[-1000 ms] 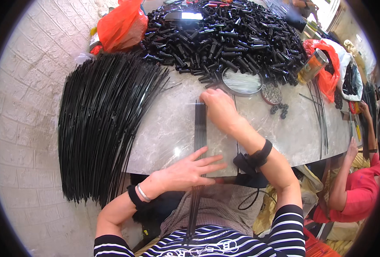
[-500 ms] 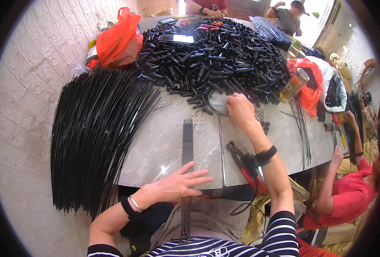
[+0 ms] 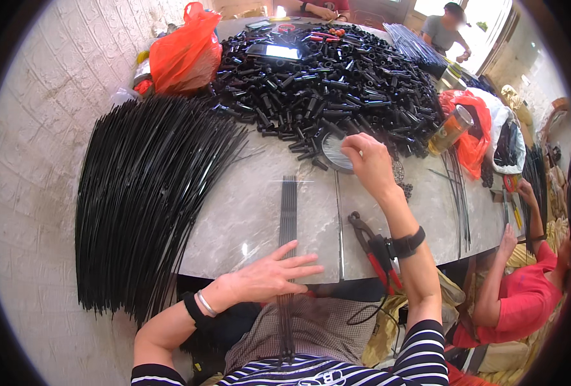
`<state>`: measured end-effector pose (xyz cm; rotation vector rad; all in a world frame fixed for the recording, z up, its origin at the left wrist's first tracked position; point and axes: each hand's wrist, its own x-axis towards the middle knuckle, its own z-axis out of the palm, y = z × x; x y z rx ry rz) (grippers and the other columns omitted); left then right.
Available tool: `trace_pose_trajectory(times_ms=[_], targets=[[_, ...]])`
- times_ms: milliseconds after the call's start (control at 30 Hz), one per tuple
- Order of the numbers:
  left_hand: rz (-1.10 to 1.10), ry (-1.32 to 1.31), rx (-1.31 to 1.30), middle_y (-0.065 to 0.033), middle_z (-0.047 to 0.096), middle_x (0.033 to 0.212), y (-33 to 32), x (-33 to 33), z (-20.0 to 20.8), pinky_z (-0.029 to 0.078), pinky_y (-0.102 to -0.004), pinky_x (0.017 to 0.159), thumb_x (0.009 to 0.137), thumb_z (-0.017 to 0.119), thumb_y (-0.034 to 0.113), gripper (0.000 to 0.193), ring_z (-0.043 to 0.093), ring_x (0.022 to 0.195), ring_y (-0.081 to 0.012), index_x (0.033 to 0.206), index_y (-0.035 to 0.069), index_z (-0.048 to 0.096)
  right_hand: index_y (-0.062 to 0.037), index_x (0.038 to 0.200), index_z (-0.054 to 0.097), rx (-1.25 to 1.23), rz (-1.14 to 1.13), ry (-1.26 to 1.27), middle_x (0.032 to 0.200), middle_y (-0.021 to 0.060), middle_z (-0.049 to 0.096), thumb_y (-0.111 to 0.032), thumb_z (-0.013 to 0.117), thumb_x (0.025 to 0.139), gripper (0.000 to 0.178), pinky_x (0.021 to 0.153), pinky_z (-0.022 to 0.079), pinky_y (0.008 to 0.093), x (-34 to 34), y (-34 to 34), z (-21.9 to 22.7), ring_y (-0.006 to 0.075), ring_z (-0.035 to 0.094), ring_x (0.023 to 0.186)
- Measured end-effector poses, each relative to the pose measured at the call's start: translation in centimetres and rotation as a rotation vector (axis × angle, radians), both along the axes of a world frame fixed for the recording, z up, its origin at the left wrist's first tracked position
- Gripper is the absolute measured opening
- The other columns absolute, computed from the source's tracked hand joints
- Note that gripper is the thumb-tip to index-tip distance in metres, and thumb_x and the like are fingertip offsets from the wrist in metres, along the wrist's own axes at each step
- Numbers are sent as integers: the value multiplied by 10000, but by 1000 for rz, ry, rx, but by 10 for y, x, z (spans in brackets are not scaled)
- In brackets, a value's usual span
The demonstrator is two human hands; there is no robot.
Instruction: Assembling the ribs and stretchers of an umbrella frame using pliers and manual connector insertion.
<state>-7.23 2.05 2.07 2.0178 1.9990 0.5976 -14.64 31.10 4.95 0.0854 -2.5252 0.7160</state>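
My left hand (image 3: 266,278) lies with fingers spread across a narrow row of thin dark rods (image 3: 288,215), which runs from the table toward my lap. A fine, pale, needle-like strand (image 3: 290,181) lies crosswise at the rods' far ends. My right hand (image 3: 374,168) is pinched at the edge of a shallow round dish (image 3: 337,154) of similar fine pale strands. Whatever is between those fingertips is too small to make out. Red-handled pincers (image 3: 370,248) rest on the table near my right forearm.
A thick sheaf of black rods (image 3: 150,212) covers the table's left side. Beyond the dish spreads a heap of black tubular parts (image 3: 330,83) with a phone (image 3: 274,51) on it. A red bag (image 3: 185,55), a jar (image 3: 451,128) and co-workers surround the table.
My right hand's fingers have drawn together and turned slightly over the dish. My left hand stays spread on the rods. The whole view has shifted a little.
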Motion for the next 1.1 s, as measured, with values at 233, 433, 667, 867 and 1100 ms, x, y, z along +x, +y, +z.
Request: trace_pose_trajectory(times_ms=[233,433,667,867,1100], targets=[[-14,5,34,-26,405,1471,-2,-2,-5,244,-564,1133,655,727,90,338,349,1384,-231,981,170,694,-64,918,680,246,200,-180,897,110,621,-35,550,792,183,761,492,416,12,-45,-14,325,606,910],[-14,-25,28,-30,424,1454,0,-1,-3,237,-569,1138,684,701,83,279,352,1382,-239,954,153,683,-54,823,667,357,166,-263,862,104,608,-56,543,787,129,745,506,417,10,-52,-21,295,608,916],[-11,-27,41,-33,420,1457,-1,-2,-4,234,-572,1139,686,697,85,277,362,1377,-239,953,158,683,-46,789,655,346,165,-252,862,107,606,-72,539,795,119,726,508,424,9,-52,-22,301,608,900],[-23,6,28,-44,421,1445,0,-2,-6,214,-562,1150,632,745,108,357,310,1398,-235,983,162,701,-36,784,648,375,170,-256,870,119,604,-73,543,788,111,731,508,425,8,-53,-21,303,604,908],[-11,2,24,-28,415,1456,0,-1,-4,222,-565,1146,655,715,78,328,325,1394,-229,969,174,700,-49,784,656,391,171,-247,865,108,602,-63,564,773,93,723,500,429,7,-52,-22,304,601,909]])
